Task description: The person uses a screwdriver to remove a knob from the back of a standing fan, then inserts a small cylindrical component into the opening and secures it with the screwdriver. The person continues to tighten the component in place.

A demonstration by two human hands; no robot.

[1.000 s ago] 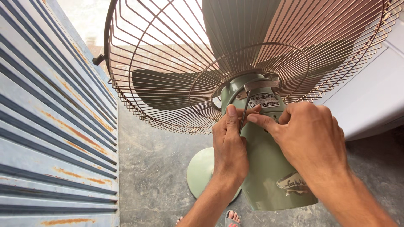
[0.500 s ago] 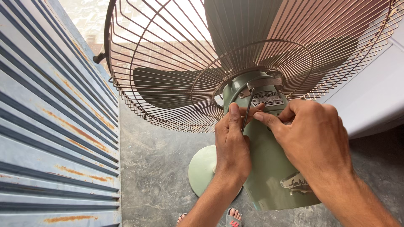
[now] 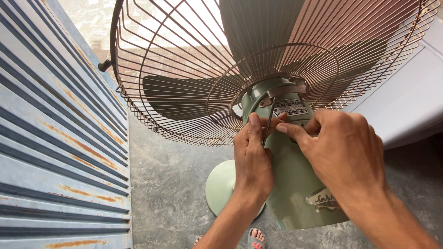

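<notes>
A pale green pedestal fan is seen from behind, its motor housing (image 3: 295,184) tilted toward me. The coppery wire cage (image 3: 184,87) surrounds dark blades (image 3: 180,97). My left hand (image 3: 251,159) lies against the housing's left side, thumb up along a thin dark metal rod (image 3: 268,121) that stands just below a small metal plate (image 3: 290,108). From the right, my right hand (image 3: 344,152) reaches over the housing, its thumb and forefinger pinching the same rod. What the rod's lower end meets is hidden by my fingers.
A ribbed blue-grey metal shutter (image 3: 55,152) with rust streaks fills the left. At the right runs a pale grey slab or ledge (image 3: 406,101). The fan's round base (image 3: 221,186) stands on a concrete floor (image 3: 166,184). A sandalled foot (image 3: 256,237) shows at the bottom.
Both hands stay at the back of the housing. The fingers have closed in a little tighter on the rod, and the view has shifted slightly.
</notes>
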